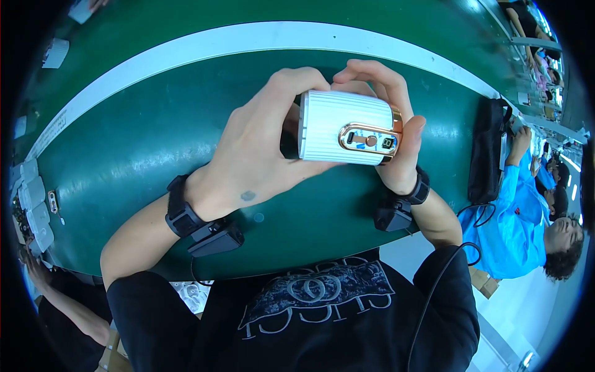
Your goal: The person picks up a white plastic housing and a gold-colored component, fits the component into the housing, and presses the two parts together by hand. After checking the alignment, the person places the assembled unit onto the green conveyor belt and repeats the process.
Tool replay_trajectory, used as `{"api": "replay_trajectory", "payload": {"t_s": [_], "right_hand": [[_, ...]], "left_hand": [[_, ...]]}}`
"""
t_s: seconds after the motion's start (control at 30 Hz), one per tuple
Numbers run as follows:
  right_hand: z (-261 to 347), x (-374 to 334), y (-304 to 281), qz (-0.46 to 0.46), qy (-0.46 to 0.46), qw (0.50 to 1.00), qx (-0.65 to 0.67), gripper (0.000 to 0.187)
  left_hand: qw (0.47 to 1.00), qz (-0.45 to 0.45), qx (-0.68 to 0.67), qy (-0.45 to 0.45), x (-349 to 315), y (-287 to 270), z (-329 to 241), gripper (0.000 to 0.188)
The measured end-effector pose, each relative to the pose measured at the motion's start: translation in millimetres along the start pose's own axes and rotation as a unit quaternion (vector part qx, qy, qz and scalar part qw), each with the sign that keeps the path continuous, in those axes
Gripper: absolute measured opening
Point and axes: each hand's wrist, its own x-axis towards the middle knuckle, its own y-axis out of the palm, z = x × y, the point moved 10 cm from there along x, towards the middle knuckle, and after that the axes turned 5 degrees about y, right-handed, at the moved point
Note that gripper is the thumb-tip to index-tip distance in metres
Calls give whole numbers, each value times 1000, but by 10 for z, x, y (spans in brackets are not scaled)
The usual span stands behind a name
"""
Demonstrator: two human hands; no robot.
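A white ribbed device with rounded sides [325, 124] is held up over the green table in both my hands. Its copper-coloured trim frames an oval panel that shows a slot, a round button and a small dark square; what kind of device it is cannot be told. My left hand [254, 136] grips its left end, with the fingers over the far edge and the thumb underneath. My right hand [403, 149] closes round the right end, thumb along the copper-coloured edge and fingers curled behind. The device's far side is hidden.
The green table [155, 161] has a white strip [273, 37] across its far part. At the left edge are clear plastic trays [37, 208] and a small part [53, 202]. A black pouch [488, 152] lies at right, near a person in blue [514, 217]. Another person's arm [68, 304] shows at lower left.
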Motion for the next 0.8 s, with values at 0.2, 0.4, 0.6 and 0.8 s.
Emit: {"api": "replay_trajectory", "payload": {"t_s": [0.2, 0.4, 0.6, 0.8], "right_hand": [[-43, -97, 93, 19, -14, 999, 45, 90], [-3, -93, 65, 29, -21, 999, -39, 86], [3, -98, 119, 62, -53, 996, -42, 81], [41, -137, 150, 63, -129, 985, -91, 76]], "left_hand": [[994, -53, 0, 91, -31, -46, -15, 72], [992, 35, 16, 117, 38, 10, -188, 78], [984, 95, 59, 138, 18, 56, -138, 76], [975, 89, 108, 170, 22, 77, -220, 67]]}}
